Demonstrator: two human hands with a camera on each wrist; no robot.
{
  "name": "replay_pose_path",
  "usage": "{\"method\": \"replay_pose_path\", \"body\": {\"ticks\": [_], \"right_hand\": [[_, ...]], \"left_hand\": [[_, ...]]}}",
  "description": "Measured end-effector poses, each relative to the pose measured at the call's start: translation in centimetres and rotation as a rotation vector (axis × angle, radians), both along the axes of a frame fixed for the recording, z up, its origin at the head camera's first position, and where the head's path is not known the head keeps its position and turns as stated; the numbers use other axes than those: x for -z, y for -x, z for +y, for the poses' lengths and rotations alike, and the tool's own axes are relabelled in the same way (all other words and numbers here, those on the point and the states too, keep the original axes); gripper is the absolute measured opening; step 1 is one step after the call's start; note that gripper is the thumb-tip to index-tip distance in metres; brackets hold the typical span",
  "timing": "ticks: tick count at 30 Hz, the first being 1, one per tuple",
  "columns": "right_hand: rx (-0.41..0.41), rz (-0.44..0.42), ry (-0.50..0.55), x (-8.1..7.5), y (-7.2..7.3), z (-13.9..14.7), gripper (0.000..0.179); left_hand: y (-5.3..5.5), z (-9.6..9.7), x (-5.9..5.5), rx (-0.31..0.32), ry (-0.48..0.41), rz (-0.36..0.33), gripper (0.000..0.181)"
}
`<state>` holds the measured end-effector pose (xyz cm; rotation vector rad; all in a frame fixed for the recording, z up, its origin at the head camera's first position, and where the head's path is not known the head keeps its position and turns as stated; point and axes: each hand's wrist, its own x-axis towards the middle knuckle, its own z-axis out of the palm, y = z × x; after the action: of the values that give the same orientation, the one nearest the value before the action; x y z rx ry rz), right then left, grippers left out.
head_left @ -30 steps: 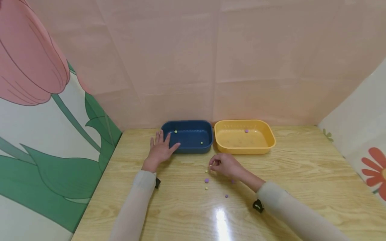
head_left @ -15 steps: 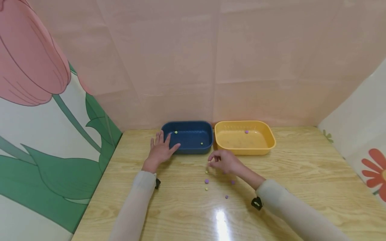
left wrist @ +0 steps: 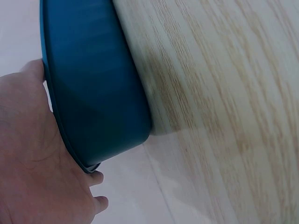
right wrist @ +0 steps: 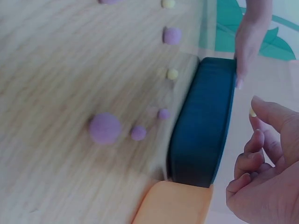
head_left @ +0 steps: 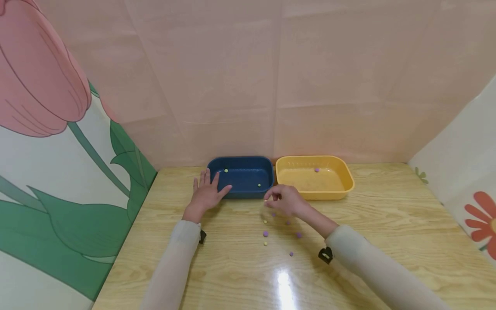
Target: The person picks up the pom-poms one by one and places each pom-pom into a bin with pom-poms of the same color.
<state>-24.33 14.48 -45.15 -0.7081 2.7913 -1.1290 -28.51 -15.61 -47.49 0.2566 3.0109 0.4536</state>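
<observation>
Where pink sheeting (head_left: 217, 77) backs the wood-grain table (head_left: 387, 224), a blue basin (head_left: 248, 195) and a yellow basin (head_left: 327, 196) sit side by side. The left hand (head_left: 205, 196) spreads at the blue basin's rim; the right hand (head_left: 288, 200) has moved closer, finger and thumb pinching a small yellow ball (right wrist: 252, 112), bringing it nearer that basin while purple balls (head_left: 265, 234) lie below.

A pink tulip (head_left: 42, 69) fills the head view's upper left, above green leaves (head_left: 83, 219). A creased pinkish sheet (head_left: 224, 73) spans the top centre; a red flower (head_left: 486, 203) sits far right.
</observation>
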Motion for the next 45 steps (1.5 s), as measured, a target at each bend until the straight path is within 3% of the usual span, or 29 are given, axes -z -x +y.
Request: {"method": "replay_pose_path", "body": {"ticks": [15,23,45], "right_hand": [[0.054,-0.05,0.042,-1.5,1.4,-1.0,0.01],[0.082,-0.107,0.074,-1.7,2.4,-1.6,0.012],[0.191,-0.12,0.075,-2.5,6.6,-4.0,0.023]], "left_hand": [[-0.2,0.1,-0.3,0.001,-0.015,-0.016,0.089],[-0.1,-0.2,0.6,0.008,-0.005,-0.016,0.091],[0.4,-0.2,0.3,0.001,0.0,0.004,0.092]]}}
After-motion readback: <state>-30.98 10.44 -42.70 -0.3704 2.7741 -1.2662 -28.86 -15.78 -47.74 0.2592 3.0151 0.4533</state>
